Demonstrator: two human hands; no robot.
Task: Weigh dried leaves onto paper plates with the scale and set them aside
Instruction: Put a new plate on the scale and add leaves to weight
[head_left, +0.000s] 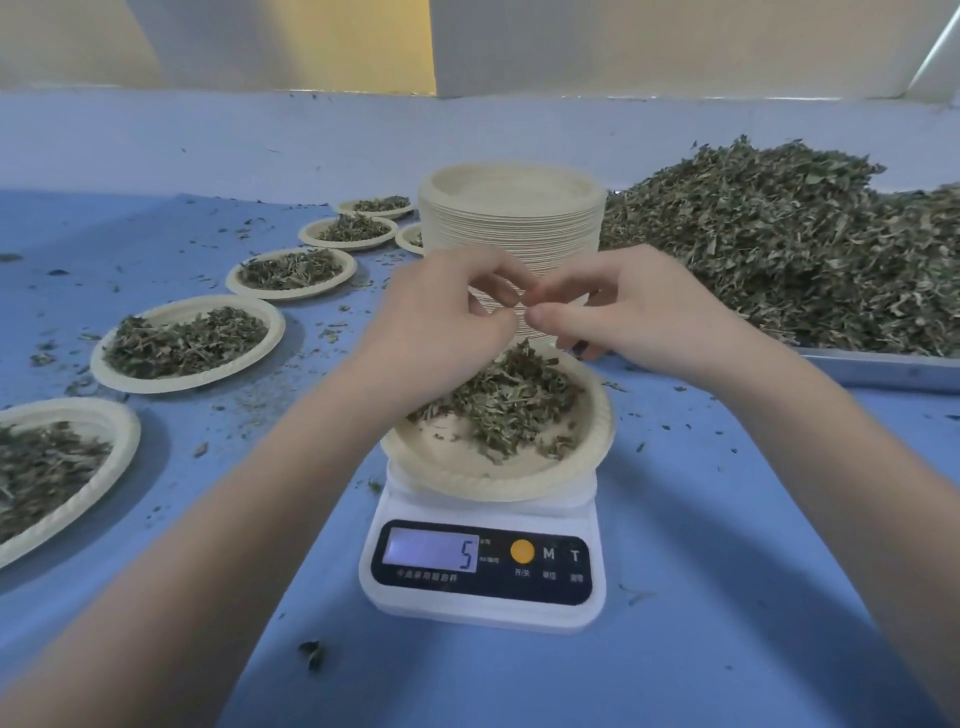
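Note:
A paper plate (452, 470) with a small heap of dried leaves (511, 400) sits on the white digital scale (483, 608), whose display reads 5. Both hands hover just above the plate's far edge, fingertips meeting. My left hand (441, 322) has its thumb and fingers curled into a pinch; whatever lies between them is too small to see. My right hand (628, 312) is curled too, and dark leaf bits show under its lower fingers. A big pile of dried leaves (789, 244) fills a metal tray (883, 369) at the right.
A tall stack of empty paper plates (511, 223) stands right behind my hands. Several filled plates (187, 343) curve away along the left of the blue table (727, 519). Loose leaf crumbs are scattered over the surface.

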